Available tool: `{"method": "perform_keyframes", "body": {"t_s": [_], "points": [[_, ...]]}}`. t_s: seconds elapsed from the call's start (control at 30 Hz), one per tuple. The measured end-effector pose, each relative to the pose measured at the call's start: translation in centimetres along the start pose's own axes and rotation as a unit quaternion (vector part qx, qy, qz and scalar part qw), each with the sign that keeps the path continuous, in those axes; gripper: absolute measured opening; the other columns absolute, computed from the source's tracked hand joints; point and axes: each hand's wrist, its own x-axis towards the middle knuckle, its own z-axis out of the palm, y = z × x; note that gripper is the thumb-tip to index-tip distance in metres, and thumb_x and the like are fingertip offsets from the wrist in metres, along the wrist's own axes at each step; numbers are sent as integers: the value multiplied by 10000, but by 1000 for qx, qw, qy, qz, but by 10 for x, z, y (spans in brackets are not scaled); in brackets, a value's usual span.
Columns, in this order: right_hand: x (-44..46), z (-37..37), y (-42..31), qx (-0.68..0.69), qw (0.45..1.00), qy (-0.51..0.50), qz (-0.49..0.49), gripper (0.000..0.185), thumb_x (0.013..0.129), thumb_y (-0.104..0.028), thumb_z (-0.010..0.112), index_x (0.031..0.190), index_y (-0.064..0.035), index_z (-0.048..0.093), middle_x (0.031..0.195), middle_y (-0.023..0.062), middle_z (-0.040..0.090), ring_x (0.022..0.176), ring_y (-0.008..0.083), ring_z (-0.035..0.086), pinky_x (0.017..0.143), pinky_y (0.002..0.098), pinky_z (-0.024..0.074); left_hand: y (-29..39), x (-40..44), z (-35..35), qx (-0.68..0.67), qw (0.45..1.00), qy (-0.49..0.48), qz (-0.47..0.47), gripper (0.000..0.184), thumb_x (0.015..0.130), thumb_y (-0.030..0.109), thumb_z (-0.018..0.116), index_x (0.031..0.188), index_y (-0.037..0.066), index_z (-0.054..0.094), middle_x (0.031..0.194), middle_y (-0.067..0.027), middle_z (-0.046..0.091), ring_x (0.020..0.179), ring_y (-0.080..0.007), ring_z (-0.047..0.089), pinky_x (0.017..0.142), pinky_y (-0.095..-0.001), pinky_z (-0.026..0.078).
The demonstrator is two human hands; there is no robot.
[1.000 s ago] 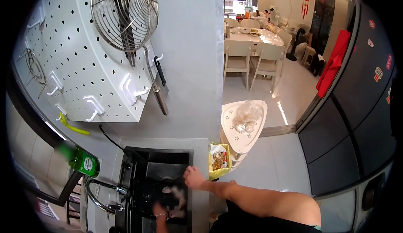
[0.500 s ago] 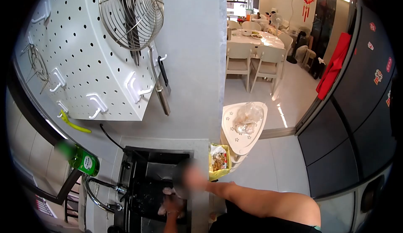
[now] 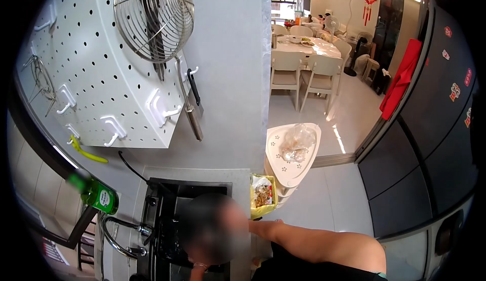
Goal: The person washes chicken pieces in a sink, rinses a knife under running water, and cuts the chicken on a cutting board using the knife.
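Over the black sink (image 3: 202, 189), a dark, round blurred patch covers much of the basin and what lies under it. My right hand (image 3: 234, 217) is at the sink's right edge, smeared so that its fingers cannot be made out. Low in the basin is my left hand (image 3: 197, 258), with a band round the wrist; its fingers are hidden by the blur. Whether either hand holds anything does not show. The chrome faucet (image 3: 112, 236) stands on the left of the sink.
A green bottle (image 3: 101, 198) stands beyond the faucet. Right of the sink are a yellow-lined bin (image 3: 263, 209) with scraps and a white shelf stand (image 3: 277, 152) bearing a plastic bag (image 3: 297, 144). A wire strainer (image 3: 154, 20) hangs from the pegboard (image 3: 96, 78).
My right hand has gone from clear on the sink's edge to blurred. The dark patch has grown over the basin, hiding the pale pieces my left hand was at. The view shifted slightly.
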Motion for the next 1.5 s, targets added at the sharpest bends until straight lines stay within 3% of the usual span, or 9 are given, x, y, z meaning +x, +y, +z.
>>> {"method": "perform_keyframes", "body": {"t_s": [0.2,0.37,0.5,0.77,0.97,1.07,1.13,1.33,1.5], "points": [[0,-3,-1,-9,1000,-14,-2,202,768,-268,562,833,-101,655,877,33,575,995,226,455,874,375,348,-22,18,79,-83,992,52,-82,262,796,358,619,854,102,622,741,-73,587,663,-237,579,583,-368,452],[2,8,0,-7,1000,0,-3,195,762,-275,568,807,-101,643,880,31,578,993,225,458,875,375,353,-31,22,70,-82,953,267,-121,247,853,330,558,842,93,629,735,-72,582,661,-228,574,567,-368,447],[1,10,2,-13,1000,3,-12,198,765,-277,567,813,-102,644,878,32,576,999,225,453,874,373,350,-47,25,100,-141,988,16,-66,295,856,345,548,959,74,605,916,-106,553,842,-265,534,720,-401,407],[3,9,2,-6,1000,-18,-5,206,782,-276,548,814,-99,648,884,38,574,1013,226,449,878,379,343,-43,15,178,107,980,116,-123,475,863,377,528,1193,37,557,1278,-176,495,1204,-339,453,1027,-467,326],[1,9,2,-1,1000,-20,-6,216,772,-277,558,828,-91,652,886,46,573,1005,235,449,885,378,342,-46,24,142,-231,912,190,-282,557,845,371,545,1239,-20,496,1299,-212,477,1220,-376,434,1058,-495,258],[1,8,1,2,1000,-13,-9,223,764,-278,568,839,-88,657,886,46,571,1006,236,447,886,378,342,-42,19,98,-155,942,100,-281,490,846,309,546,1208,-20,514,1255,-216,502,1202,-380,446,1048,-498,274],[2,8,1,1,1000,-12,-6,225,759,-278,573,841,-87,660,885,43,570,1007,236,444,887,377,341,-53,7,136,10,947,294,-127,393,841,235,549,1155,-2,543,1179,-185,542,1120,-356,493,991,-492,324],[1,7,0,0,1000,-4,-5,217,764,-277,567,830,-92,657,876,38,570,1001,234,447,890,381,338,-49,11,166,-12,965,216,-146,331,828,196,561,1096,2,571,1075,-178,572,1021,-359,527,930,-474,369],[0,9,2,-16,1000,-3,-9,211,770,-275,562,827,-95,656,871,36,571,1001,230,450,888,383,339,-70,17,169,36,933,358,-25,281,817,164,571,1047,5,595,988,-172,597,938,-362,556,879,-458,407]]}}
